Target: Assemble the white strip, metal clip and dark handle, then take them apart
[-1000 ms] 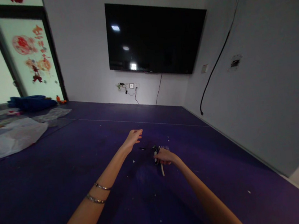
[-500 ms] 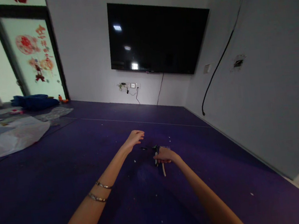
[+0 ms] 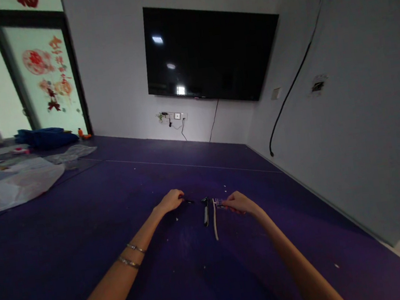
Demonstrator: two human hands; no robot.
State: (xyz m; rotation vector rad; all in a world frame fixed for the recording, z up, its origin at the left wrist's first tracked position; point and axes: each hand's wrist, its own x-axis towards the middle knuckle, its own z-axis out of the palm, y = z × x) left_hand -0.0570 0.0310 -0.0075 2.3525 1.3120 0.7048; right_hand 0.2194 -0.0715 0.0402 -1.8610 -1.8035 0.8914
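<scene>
My left hand [image 3: 170, 200] is closed in a pinch on the end of a small, thin black object [image 3: 189, 201] at the floor; its kind is too small to make out. To its right, a black-headed tool with a pale handle, much like a razor [image 3: 205, 212], lies by itself. Beside that lies a long, slim off-white stick [image 3: 215, 223], pointing towards me. My right hand [image 3: 239, 202] has its fingers closed at a small clear, ridged piece [image 3: 218, 202] near the stick's far end. The fingers hide part of this piece.
The dark purple floor [image 3: 145, 273] carries scattered white bits. White plastic sheeting [image 3: 25, 186] and a blue cloth bundle [image 3: 45, 138] lie at the left. A television [image 3: 210, 54] hangs on the far wall, and a black cable [image 3: 290, 87] dangles at the right wall.
My right hand has left the razor-like tool and moved right to the clear piece. My left hand has come down and left, from hovering with loose fingers to pinching the black object.
</scene>
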